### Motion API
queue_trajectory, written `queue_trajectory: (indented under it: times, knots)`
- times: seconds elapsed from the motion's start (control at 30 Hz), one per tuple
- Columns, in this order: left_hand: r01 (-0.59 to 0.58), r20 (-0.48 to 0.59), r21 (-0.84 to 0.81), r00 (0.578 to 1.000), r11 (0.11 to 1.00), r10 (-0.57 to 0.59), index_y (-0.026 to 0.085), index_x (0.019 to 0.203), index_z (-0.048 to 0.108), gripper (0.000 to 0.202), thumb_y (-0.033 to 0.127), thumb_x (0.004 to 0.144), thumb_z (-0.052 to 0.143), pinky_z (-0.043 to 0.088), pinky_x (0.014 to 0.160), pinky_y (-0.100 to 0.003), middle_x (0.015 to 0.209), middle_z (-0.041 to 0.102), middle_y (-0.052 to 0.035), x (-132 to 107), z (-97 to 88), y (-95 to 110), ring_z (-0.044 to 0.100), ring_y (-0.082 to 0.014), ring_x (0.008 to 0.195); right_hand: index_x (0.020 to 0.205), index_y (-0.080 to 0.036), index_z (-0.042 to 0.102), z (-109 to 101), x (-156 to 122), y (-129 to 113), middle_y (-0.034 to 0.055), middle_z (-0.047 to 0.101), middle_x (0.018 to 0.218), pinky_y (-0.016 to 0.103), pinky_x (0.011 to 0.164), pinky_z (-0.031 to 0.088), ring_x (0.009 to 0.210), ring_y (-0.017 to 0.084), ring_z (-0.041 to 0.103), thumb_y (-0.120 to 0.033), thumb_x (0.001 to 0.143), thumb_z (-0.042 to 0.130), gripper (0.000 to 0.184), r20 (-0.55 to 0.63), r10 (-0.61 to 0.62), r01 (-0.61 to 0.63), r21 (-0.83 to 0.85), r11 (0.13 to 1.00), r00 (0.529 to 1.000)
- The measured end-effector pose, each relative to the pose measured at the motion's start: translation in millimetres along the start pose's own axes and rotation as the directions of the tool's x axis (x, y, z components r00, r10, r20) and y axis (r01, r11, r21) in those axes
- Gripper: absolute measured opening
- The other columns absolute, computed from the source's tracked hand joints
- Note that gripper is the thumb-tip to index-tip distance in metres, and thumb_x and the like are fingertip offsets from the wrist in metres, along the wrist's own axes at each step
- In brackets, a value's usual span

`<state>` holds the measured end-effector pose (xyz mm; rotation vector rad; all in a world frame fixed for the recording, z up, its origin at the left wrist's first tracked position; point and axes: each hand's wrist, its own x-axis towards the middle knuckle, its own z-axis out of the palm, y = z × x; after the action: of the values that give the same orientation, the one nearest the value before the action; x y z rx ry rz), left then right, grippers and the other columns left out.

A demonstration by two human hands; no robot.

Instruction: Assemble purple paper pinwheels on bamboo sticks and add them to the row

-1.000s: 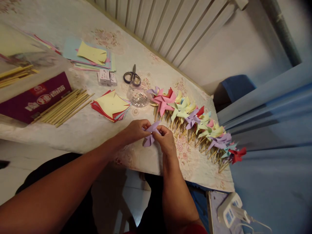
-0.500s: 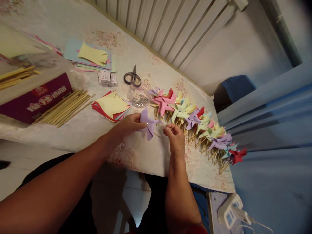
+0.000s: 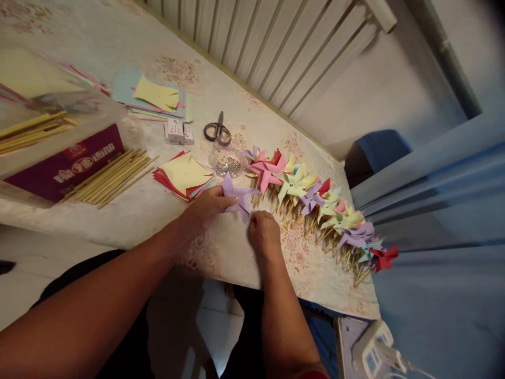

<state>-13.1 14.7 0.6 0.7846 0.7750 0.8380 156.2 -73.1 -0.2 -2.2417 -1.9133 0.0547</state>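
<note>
A purple paper pinwheel (image 3: 239,197) with a small shiny pin at its centre is pinched at its left side between the thumb and fingers of my left hand (image 3: 211,206). Close by its lower right blade is my right hand (image 3: 265,234), with the fingers curled closed. What they hold, if anything, is hidden from view. Beyond the pinwheel sits a clear dish of small metal pins (image 3: 229,164). To its left lies a stack of cut paper squares (image 3: 185,172), yellow on top with red edges below.
Finished pinwheels on sticks (image 3: 311,196) run in a row along the right. Scissors (image 3: 218,131), small white boxes (image 3: 178,131) and coloured paper sheets (image 3: 155,95) lie farther back. Wooden sticks (image 3: 112,179) rest beside a purple-labelled clear box (image 3: 67,163). A radiator (image 3: 252,47) borders the table.
My right hand has moved left and down to the pinwheel's lower edge, its fingers curling tighter. The pinwheel has turned to face up more. The view has shifted slightly.
</note>
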Motion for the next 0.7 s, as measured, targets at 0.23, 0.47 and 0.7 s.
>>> queue_trajectory:
  times: [0.23,0.47,0.7]
  knots:
    - [0.004,-0.065,-0.047,0.998,0.999,-0.007,0.012,0.092,0.073,0.03,0.018,0.062,0.073,0.045,0.066,-0.026,0.077,0.073,-0.0031,-8.3,4.7,8.7,0.063,-0.0167,0.068,0.071,-0.022,0.057,-11.8,-1.9,11.4,-0.0043,0.05,0.062,0.026,0.06,0.036,0.06,0.014,0.046,-0.024,0.076,0.054,0.006,-0.045,0.18,-0.123,0.57,0.812,0.983]
    - [-0.072,-0.151,-0.082,0.987,0.994,0.059,0.012,0.093,0.07,0.033,0.022,0.062,0.075,0.046,0.07,-0.027,0.08,0.073,-0.002,-9.2,6.8,9.6,0.063,-0.016,0.071,0.081,-0.021,0.064,-33.4,-16.1,-2.4,-0.0048,0.055,0.064,0.023,0.053,0.037,0.055,0.011,0.047,-0.031,0.073,0.066,0.012,0.123,0.079,-0.146,0.857,0.495,0.989]
    - [-0.071,-0.138,-0.121,0.989,0.99,0.054,0.013,0.092,0.069,0.032,0.021,0.062,0.074,0.047,0.072,-0.029,0.08,0.073,-0.0018,-8.4,10.9,7.5,0.063,-0.0167,0.071,0.078,-0.02,0.064,-32.7,-16.0,-25.3,-0.0066,0.059,0.058,0.021,0.039,0.03,0.038,0.006,0.041,-0.033,0.068,0.066,0.017,0.304,0.137,-0.333,0.86,0.387,0.943]
